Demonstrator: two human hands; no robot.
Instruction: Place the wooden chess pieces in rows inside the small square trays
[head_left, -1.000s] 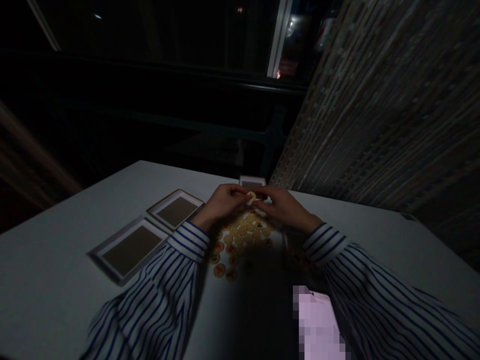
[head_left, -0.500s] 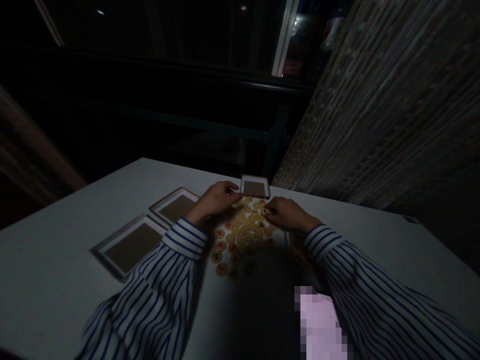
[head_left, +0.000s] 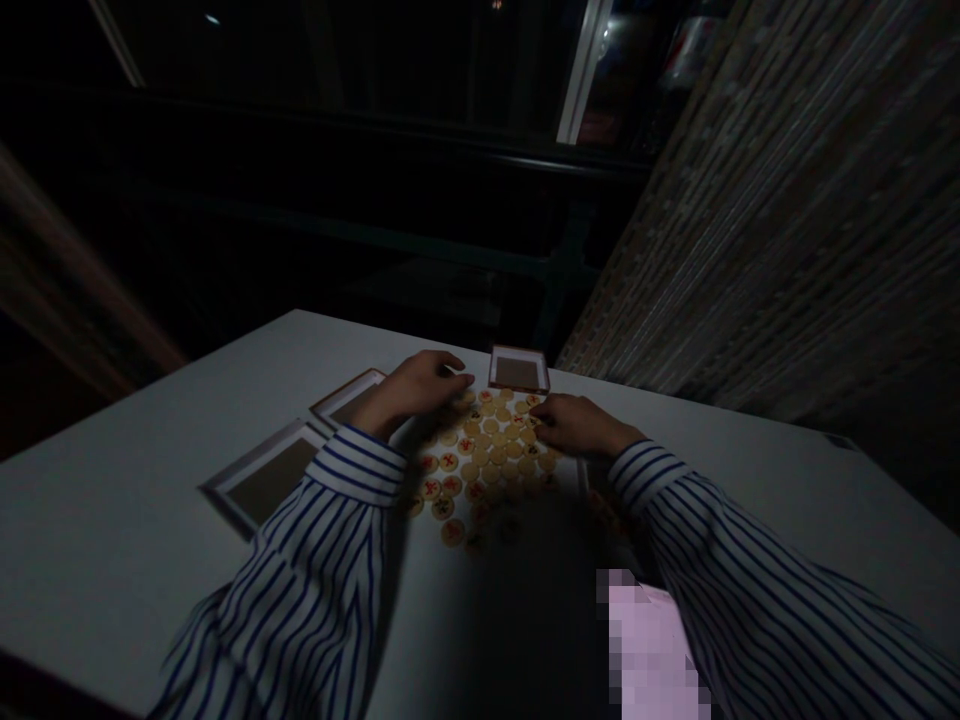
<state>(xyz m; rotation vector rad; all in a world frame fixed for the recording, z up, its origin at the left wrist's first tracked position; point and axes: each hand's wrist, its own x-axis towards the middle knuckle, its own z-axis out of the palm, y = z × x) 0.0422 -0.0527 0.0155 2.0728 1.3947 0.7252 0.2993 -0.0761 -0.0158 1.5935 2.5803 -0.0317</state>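
Many round wooden xiangqi pieces (head_left: pixel 491 455) lie scattered on the white table (head_left: pixel 555 630), some showing red or dark characters and others plain. My left hand (head_left: pixel 416 385) hovers at the far left of the spread, thumb and fingers apart, holding nothing that I can see. On the right side, the fingers of my right hand (head_left: pixel 581 422) are curled and pinch a xiangqi piece (head_left: pixel 534 422) at their tips, low over the others. Shadow hides part of the nearer pieces.
Beyond the pieces stands a small shallow box (head_left: pixel 519 370). Two more open trays, one farther (head_left: pixel 341 400) and one nearer (head_left: pixel 262 485), lie left. Under my right wrist is another dark tray (head_left: pixel 600 500) with pieces. A string curtain (head_left: pixel 697 250) hangs at right; a blurred pink patch (head_left: pixel 656 650) is near.
My left hand has drawn slightly left and away from the small box, uncovering more pieces. My right hand stays about where it was, and the view has shifted a little.
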